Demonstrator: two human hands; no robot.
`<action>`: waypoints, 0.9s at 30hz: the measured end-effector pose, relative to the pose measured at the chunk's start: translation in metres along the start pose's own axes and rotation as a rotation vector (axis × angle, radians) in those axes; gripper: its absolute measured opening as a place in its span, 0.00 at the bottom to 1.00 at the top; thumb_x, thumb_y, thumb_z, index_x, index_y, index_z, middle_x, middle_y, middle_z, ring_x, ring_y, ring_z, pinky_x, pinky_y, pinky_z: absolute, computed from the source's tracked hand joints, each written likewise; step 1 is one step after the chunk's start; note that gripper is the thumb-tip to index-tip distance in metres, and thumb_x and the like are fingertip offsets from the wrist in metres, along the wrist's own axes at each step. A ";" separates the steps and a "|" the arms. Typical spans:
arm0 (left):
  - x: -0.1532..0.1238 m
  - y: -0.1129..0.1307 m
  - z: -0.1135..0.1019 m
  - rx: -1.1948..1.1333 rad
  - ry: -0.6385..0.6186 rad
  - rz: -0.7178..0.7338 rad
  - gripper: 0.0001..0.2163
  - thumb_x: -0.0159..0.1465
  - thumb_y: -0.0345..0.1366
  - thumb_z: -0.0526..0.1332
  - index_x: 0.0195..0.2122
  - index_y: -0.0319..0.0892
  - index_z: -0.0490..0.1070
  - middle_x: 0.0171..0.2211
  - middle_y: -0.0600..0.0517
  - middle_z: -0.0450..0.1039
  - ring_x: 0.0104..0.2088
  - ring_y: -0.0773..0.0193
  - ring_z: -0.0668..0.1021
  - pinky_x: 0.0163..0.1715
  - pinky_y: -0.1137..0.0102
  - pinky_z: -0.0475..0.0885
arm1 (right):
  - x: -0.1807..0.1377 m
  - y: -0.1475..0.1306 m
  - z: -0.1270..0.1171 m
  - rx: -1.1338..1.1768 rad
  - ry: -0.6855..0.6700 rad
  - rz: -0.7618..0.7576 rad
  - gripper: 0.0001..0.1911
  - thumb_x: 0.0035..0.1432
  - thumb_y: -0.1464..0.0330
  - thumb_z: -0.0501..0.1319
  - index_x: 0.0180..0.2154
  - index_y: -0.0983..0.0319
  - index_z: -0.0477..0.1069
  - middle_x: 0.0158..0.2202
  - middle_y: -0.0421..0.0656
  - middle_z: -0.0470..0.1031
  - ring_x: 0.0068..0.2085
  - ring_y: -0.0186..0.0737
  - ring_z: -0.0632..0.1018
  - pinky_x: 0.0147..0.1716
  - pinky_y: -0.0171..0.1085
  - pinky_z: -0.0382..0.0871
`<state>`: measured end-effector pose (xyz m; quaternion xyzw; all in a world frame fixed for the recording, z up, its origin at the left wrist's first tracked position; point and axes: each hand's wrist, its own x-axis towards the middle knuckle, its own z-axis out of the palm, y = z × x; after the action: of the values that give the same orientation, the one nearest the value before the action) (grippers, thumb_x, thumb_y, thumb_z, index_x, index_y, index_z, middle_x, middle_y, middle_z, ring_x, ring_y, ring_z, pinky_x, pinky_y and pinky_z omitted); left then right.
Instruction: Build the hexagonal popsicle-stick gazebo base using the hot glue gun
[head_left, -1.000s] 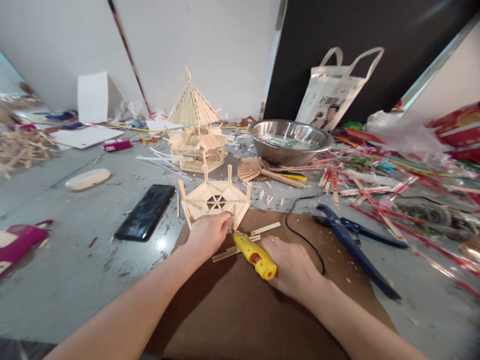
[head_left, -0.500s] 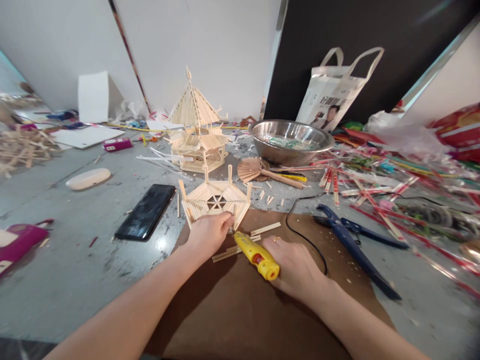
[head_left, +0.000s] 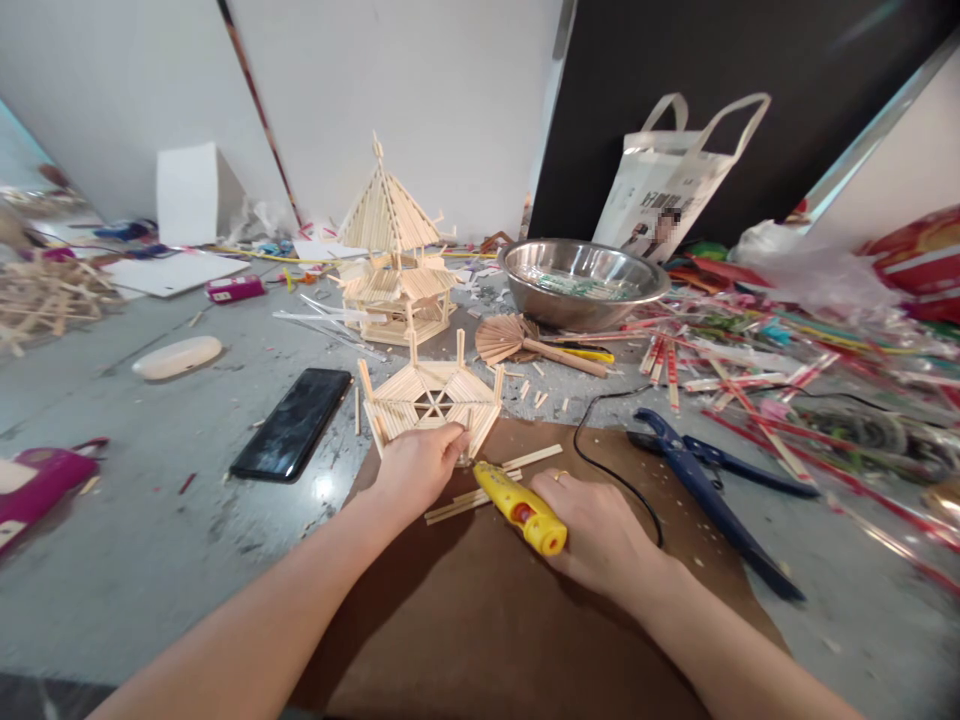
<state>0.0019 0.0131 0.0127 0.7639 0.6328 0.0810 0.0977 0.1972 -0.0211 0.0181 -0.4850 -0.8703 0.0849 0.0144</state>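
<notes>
My left hand (head_left: 421, 462) is closed in a pinch on a short wooden stick (head_left: 469, 420) at the near edge of the hexagonal stick frame (head_left: 397, 392). Short posts rise from the frame's other corners. In my right hand (head_left: 600, 520) is a yellow hot glue gun (head_left: 517, 508), its nozzle end pointing at that near edge, a little apart from it. Several loose wooden sticks (head_left: 457, 507) lie under and beside the gun on a brown sheet (head_left: 480, 620). Behind the frame stands a finished-looking stick pavilion (head_left: 394, 225) with a pointed roof.
A phone (head_left: 292, 425) and a white case (head_left: 178, 357) lie to the left. Blue-handled cutters (head_left: 712, 500) rest on the right, near the black cord (head_left: 600, 455). Further back are a metal bowl (head_left: 585, 310), a fan-like wooden piece (head_left: 506, 338), a white bag (head_left: 660, 190) and scattered red-and-white strips (head_left: 795, 375).
My right hand has drawn the glue gun slightly right and back from the frame. My left hand keeps its pinch in the same spot.
</notes>
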 end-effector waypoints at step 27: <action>0.000 0.001 -0.001 0.007 0.004 -0.001 0.16 0.62 0.43 0.41 0.29 0.45 0.65 0.26 0.52 0.71 0.29 0.64 0.73 0.24 0.75 0.57 | 0.003 0.038 -0.005 0.159 0.343 0.047 0.13 0.53 0.59 0.51 0.24 0.61 0.61 0.23 0.41 0.66 0.24 0.33 0.67 0.25 0.32 0.58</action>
<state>0.0022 0.0126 0.0135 0.7638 0.6335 0.0802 0.0940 0.2280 0.0014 0.0163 -0.5098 -0.8341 0.0698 0.1988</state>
